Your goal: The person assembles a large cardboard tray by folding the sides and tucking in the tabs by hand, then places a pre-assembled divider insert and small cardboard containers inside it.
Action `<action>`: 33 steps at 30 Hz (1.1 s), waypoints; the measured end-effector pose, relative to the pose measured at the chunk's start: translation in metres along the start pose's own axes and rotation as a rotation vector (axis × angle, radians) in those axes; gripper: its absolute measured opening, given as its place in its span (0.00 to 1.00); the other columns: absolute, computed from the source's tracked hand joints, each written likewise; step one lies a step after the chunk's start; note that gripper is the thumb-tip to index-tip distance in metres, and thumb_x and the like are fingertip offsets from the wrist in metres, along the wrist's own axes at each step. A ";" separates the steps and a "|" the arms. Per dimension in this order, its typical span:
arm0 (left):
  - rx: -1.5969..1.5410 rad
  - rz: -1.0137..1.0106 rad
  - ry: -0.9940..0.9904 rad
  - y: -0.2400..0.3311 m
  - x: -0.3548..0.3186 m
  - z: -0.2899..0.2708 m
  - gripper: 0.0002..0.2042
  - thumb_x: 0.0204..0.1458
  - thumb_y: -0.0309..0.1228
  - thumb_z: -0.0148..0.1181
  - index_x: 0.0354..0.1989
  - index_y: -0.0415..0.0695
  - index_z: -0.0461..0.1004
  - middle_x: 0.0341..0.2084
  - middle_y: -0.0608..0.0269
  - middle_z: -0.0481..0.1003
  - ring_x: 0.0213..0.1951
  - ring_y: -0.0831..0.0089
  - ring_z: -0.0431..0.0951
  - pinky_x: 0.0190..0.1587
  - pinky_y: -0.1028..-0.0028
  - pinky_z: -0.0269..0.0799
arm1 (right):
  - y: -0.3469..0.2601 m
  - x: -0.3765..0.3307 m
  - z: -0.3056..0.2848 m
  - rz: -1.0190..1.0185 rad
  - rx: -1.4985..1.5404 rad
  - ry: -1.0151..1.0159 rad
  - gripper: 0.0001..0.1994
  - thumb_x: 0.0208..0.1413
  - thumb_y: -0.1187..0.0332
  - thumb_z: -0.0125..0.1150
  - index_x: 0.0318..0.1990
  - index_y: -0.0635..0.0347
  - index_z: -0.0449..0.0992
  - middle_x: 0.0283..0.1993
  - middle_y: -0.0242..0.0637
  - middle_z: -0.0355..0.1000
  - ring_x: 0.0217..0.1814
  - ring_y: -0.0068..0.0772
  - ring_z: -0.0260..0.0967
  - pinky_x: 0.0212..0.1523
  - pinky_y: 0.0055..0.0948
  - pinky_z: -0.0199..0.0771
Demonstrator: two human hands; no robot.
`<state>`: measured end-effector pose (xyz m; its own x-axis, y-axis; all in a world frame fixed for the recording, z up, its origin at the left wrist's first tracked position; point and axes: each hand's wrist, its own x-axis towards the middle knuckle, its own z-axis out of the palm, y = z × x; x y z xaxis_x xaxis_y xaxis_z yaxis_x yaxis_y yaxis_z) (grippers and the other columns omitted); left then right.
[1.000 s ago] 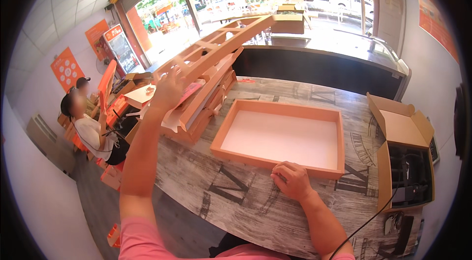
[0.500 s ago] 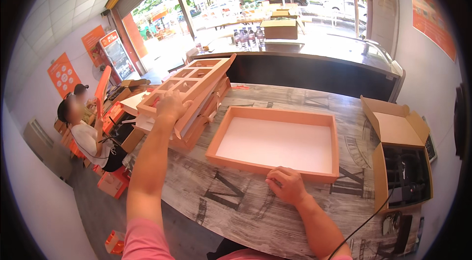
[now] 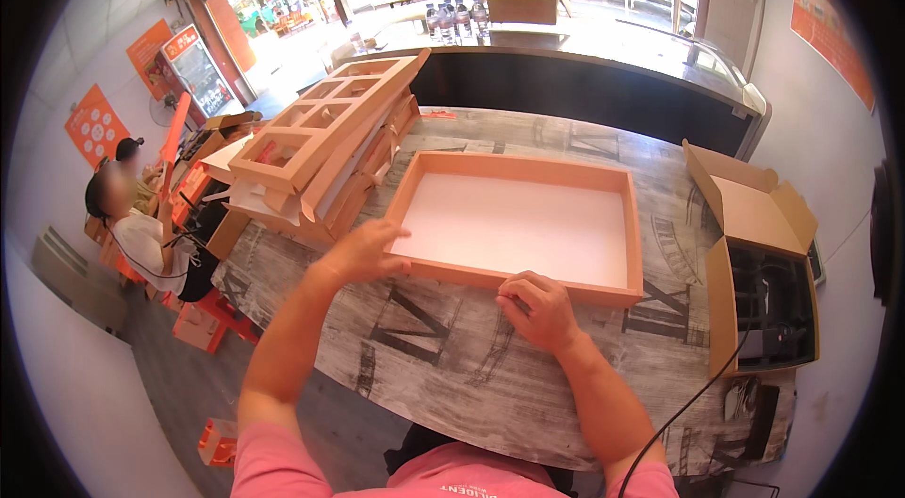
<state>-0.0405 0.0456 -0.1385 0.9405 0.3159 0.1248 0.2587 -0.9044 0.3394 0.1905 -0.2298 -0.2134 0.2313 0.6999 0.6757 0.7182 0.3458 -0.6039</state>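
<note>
A shallow, rectangular cardboard tray (image 3: 509, 274) with brown walls and a white bottom lies flat on the table before me. At its near left corner is my left hand (image 3: 363, 253), thumb and fingers spread apart around the corner. My right hand (image 3: 539, 308) rests against the middle of the near wall, its fingers loosely curled and no object visible in them. To the left of the tray stands a tilted stack of cardboard pieces, topped by a brown frame with several square windows (image 3: 309, 135).
An open cardboard box (image 3: 724, 310) with black contents stands on the right of the table (image 3: 452, 404); a black cable (image 3: 683, 408) runs past my right forearm. Water bottles (image 3: 457, 19) and another box (image 3: 520, 6) are on the far counter. Two people (image 3: 146, 234) sit at the left.
My left hand has left the windowed frame on the stack and come down to the tray's near left corner. My right hand stays by the near wall. The view has tilted downward.
</note>
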 end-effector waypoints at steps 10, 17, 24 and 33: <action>0.075 -0.087 0.202 0.020 -0.020 0.076 0.12 0.58 0.30 0.68 0.50 0.49 0.84 0.35 0.62 0.87 0.40 0.59 0.87 0.71 0.50 0.67 | 0.025 -0.003 0.001 0.053 -0.148 0.251 0.07 0.54 0.76 0.70 0.39 0.59 0.80 0.37 0.38 0.79 0.36 0.37 0.78 0.38 0.33 0.79; -0.526 0.048 0.166 0.142 0.024 0.106 0.22 0.58 0.30 0.70 0.61 0.43 0.77 0.55 0.50 0.81 0.56 0.56 0.82 0.68 0.58 0.71 | 0.053 -0.014 -0.004 0.345 0.001 0.484 0.15 0.59 0.76 0.67 0.53 0.63 0.76 0.51 0.39 0.71 0.42 0.29 0.74 0.43 0.31 0.78; -0.194 0.359 -0.048 0.140 0.044 0.071 0.30 0.50 0.35 0.78 0.63 0.49 0.76 0.62 0.58 0.77 0.64 0.60 0.75 0.74 0.52 0.59 | 0.104 -0.022 -0.011 0.655 0.226 0.743 0.21 0.63 0.69 0.67 0.62 0.62 0.72 0.63 0.42 0.65 0.62 0.37 0.72 0.57 0.35 0.78; 0.114 0.306 0.091 0.051 0.075 0.092 0.16 0.42 0.30 0.79 0.42 0.51 0.84 0.39 0.69 0.84 0.50 0.61 0.80 0.63 0.54 0.70 | 0.087 -0.018 -0.008 0.660 0.263 0.626 0.28 0.64 0.68 0.68 0.68 0.64 0.65 0.66 0.47 0.61 0.68 0.46 0.70 0.61 0.39 0.81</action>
<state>0.0629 -0.0031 -0.1977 0.9562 0.0442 0.2893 -0.0052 -0.9858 0.1677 0.2545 -0.2170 -0.2746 0.9030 0.3682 0.2213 0.1631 0.1826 -0.9696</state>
